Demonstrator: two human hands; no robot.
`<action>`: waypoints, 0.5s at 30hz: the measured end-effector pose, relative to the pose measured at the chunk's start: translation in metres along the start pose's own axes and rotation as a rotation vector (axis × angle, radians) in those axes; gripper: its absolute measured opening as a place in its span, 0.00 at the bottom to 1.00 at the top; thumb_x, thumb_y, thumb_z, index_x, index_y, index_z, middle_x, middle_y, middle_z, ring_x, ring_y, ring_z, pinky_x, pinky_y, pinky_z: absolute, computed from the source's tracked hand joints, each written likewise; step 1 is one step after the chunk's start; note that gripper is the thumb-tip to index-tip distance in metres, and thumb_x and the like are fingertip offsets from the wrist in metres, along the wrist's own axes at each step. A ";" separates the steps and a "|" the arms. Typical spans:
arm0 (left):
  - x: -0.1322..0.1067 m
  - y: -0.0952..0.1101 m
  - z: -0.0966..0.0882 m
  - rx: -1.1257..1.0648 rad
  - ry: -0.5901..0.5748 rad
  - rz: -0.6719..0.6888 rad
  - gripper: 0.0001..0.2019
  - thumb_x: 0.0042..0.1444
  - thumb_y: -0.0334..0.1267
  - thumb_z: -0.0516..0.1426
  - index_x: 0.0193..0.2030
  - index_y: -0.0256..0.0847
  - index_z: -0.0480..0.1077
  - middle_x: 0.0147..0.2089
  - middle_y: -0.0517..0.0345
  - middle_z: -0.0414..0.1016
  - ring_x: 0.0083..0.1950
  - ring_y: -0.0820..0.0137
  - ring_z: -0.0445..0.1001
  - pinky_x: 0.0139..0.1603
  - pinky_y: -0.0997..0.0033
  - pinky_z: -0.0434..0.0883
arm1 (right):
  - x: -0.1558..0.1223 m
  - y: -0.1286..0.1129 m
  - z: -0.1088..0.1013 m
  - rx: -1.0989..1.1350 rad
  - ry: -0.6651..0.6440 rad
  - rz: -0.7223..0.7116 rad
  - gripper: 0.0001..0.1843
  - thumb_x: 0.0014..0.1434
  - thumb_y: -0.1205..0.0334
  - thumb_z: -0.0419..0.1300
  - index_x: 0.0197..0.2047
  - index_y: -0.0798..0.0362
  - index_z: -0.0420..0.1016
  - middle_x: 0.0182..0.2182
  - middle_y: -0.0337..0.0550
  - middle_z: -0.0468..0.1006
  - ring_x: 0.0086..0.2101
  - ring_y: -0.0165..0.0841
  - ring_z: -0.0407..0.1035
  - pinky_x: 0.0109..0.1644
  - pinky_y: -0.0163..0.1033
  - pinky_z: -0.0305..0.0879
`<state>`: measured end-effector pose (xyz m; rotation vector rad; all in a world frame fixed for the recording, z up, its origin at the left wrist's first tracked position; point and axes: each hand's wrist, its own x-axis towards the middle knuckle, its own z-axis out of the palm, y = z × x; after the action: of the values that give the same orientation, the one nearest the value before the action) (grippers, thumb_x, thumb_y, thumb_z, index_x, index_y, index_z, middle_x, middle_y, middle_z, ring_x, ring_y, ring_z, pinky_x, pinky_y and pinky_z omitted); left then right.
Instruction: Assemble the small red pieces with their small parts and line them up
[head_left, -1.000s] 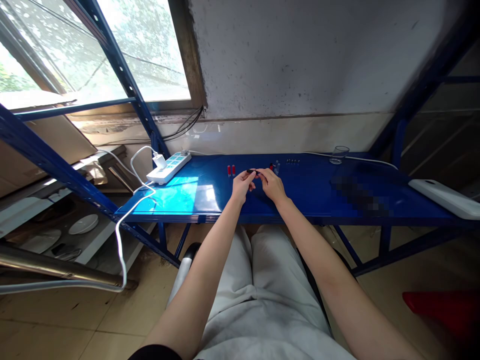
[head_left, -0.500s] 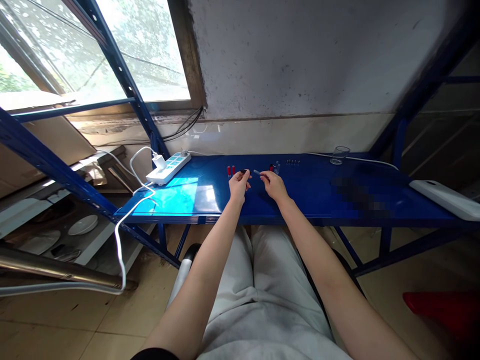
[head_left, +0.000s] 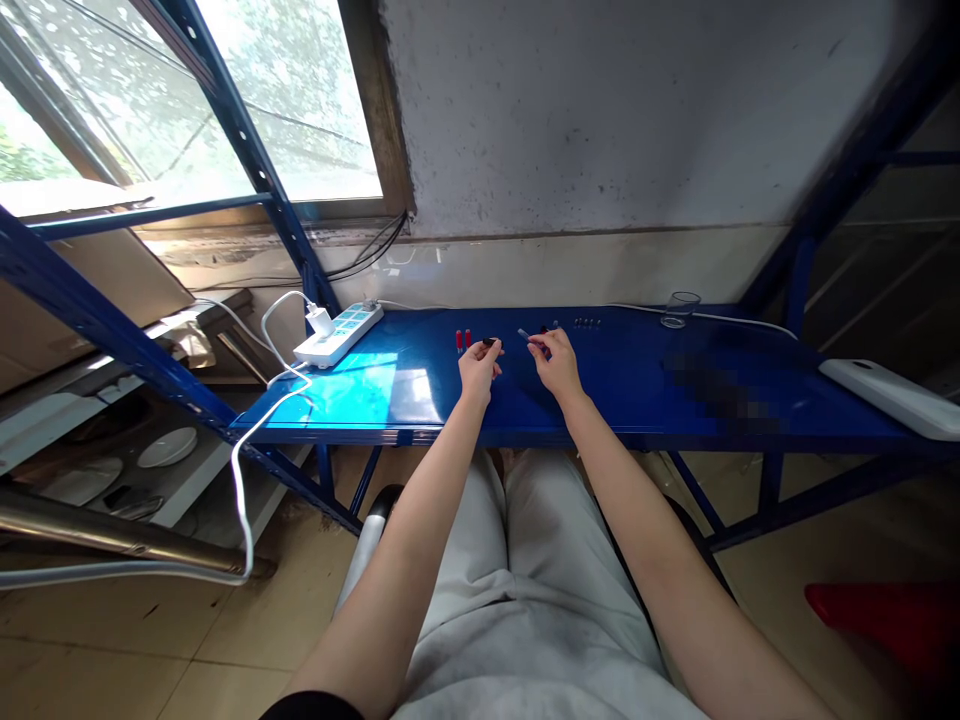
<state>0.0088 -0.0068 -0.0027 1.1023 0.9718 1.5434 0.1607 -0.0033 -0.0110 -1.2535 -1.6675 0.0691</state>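
Observation:
My left hand (head_left: 477, 374) is closed in a pinch on a small dark piece (head_left: 489, 342), too small to name. To its right, my right hand (head_left: 558, 366) pinches a short, clear, bluish tube (head_left: 523, 333), which sticks out toward the upper left. A gap separates the two hands above the blue table (head_left: 622, 400). Just beyond my left hand lie two small red-topped pieces (head_left: 463, 338), side by side. Other small pieces behind my right hand are mostly covered by it. Farther right, several tiny pieces (head_left: 587, 323) lie in a row.
A white power strip (head_left: 341, 335) with a plugged-in charger lies at the table's left end, its cable hanging over the edge. Toward the back right stands a clear glass (head_left: 680, 311). A white flat object (head_left: 892, 398) rests at the right end. Blue metal posts frame both sides.
My right hand has drawn away to the right with the tube, which now tilts upward more. The gap between my hands is wider. My left hand has hardly moved.

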 end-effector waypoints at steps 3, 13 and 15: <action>0.001 0.000 0.000 0.012 0.012 -0.009 0.17 0.46 0.46 0.61 0.40 0.36 0.72 0.33 0.54 0.73 0.19 0.83 0.63 0.17 0.80 0.58 | 0.000 0.000 0.000 0.025 0.002 0.001 0.17 0.61 0.53 0.48 0.43 0.53 0.72 0.38 0.48 0.68 0.34 0.35 0.65 0.39 0.40 0.65; -0.001 0.000 0.001 0.044 -0.009 -0.010 0.18 0.46 0.47 0.60 0.40 0.37 0.72 0.35 0.54 0.73 0.20 0.82 0.63 0.18 0.81 0.58 | -0.001 0.001 0.000 0.030 0.022 -0.009 0.17 0.60 0.51 0.48 0.41 0.52 0.71 0.34 0.47 0.70 0.33 0.35 0.64 0.39 0.41 0.64; -0.001 0.000 0.001 0.042 -0.009 -0.005 0.18 0.46 0.47 0.60 0.40 0.37 0.72 0.34 0.54 0.73 0.19 0.82 0.63 0.18 0.80 0.58 | -0.001 0.000 0.000 0.028 0.026 -0.008 0.17 0.60 0.51 0.48 0.40 0.52 0.71 0.34 0.47 0.70 0.33 0.35 0.65 0.39 0.41 0.64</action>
<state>0.0097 -0.0073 -0.0025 1.1339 1.0041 1.5189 0.1606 -0.0044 -0.0116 -1.2218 -1.6434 0.0714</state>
